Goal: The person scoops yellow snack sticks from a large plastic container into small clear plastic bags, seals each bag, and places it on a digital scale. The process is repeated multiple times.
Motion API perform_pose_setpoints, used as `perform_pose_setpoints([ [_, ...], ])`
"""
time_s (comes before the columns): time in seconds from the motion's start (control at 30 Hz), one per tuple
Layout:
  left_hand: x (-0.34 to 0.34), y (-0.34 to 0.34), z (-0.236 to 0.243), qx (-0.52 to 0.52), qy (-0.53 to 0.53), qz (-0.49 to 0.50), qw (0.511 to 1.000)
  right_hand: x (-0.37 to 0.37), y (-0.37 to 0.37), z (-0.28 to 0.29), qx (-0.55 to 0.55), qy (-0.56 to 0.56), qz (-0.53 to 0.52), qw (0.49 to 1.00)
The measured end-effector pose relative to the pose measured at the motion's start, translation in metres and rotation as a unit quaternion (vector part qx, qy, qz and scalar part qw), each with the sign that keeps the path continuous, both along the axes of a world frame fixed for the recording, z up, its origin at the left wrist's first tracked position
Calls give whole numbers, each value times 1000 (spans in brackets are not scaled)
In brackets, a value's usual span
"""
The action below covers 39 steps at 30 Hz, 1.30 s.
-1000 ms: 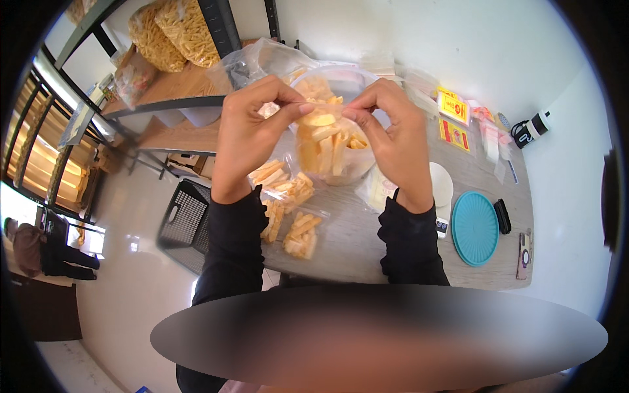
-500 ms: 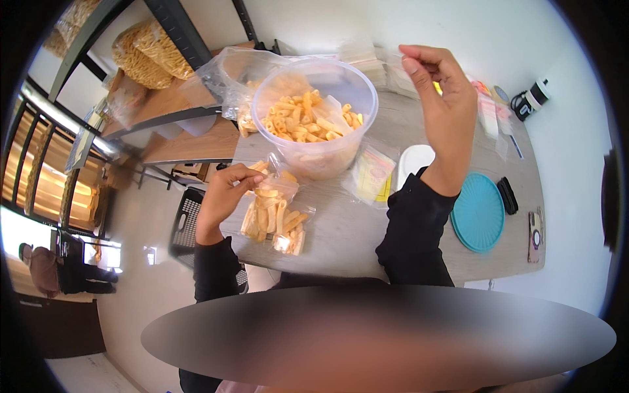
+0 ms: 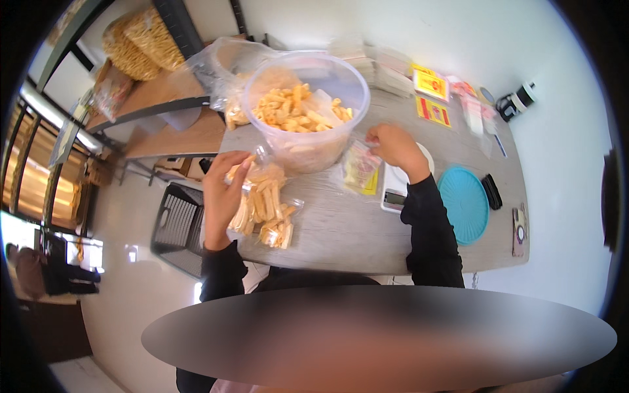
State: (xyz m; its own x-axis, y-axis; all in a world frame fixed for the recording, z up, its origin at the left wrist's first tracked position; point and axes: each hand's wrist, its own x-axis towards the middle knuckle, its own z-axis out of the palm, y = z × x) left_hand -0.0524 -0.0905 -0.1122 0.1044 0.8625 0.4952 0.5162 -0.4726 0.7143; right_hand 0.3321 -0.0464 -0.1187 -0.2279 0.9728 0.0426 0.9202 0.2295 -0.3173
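Though behind right hand [image 3: 396,147], scale [image 3: 394,185] part-visible

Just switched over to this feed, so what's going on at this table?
Two bare hands are at work over a grey table. The left hand is at the clear bags of yellowish sticks; whether it holds one is unclear. The right hand, blurred, is at a small clear packet beside a white scale. An open tub of similar pieces stands beyond, and a turquoise lid lies to the right.
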Motion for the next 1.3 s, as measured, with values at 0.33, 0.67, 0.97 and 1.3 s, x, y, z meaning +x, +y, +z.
perform_pose_setpoints([
  [0.33,8,-26,-6,-63,-127,-12,990,-9,6,-34,8,-25,-31,999],
  [0.67,24,-37,-3,-14,-159,13,987,7,7,-18,11,-14,-17,1000],
  [0.97,53,-51,6,77,-28,-81,993,-10,-39,62,-82,181,-20,980],
  [1.3,81,-51,-15,-111,-152,-199,962,-84,-67,63,-238,349,151,894],
])
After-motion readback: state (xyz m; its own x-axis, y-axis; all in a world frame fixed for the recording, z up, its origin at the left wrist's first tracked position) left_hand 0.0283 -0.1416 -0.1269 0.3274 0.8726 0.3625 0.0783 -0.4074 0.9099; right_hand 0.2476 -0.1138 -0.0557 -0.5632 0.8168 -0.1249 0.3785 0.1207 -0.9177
